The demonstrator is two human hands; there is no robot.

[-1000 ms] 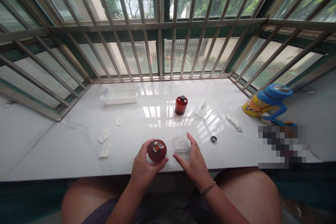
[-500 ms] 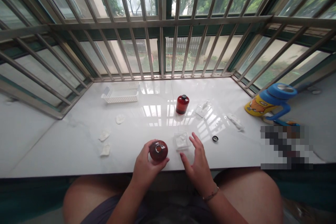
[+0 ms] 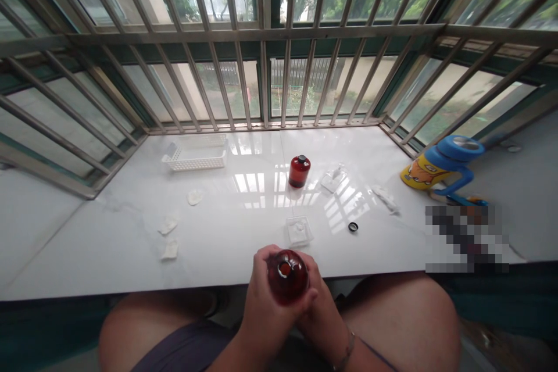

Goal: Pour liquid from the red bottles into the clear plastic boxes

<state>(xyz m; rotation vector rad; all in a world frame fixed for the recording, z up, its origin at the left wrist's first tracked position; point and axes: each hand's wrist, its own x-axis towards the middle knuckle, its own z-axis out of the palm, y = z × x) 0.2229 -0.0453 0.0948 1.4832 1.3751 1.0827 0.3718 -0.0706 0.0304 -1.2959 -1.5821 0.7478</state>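
An open red bottle (image 3: 287, 275) is lifted off the white sill, over its near edge. My left hand (image 3: 265, 302) is wrapped round it from the left and my right hand (image 3: 320, 311) closes on it from behind and the right. Just beyond lies a small clear square tray (image 3: 299, 230). A little black cap (image 3: 353, 226) lies to its right. A second red bottle (image 3: 299, 171) with a black cap stands further back.
White basket (image 3: 195, 156) at back left. Several white pads (image 3: 170, 224) lie on the left of the sill (image 3: 226, 215). Clear wrappers (image 3: 333, 178) and a crumpled white piece (image 3: 386, 199) lie right of centre. A yellow-and-blue cup (image 3: 440, 165) rests at right. Window bars enclose the back.
The open red bottle has come off the sill and moved right and towards me. My right hand left the clear tray and joined the left on the bottle.
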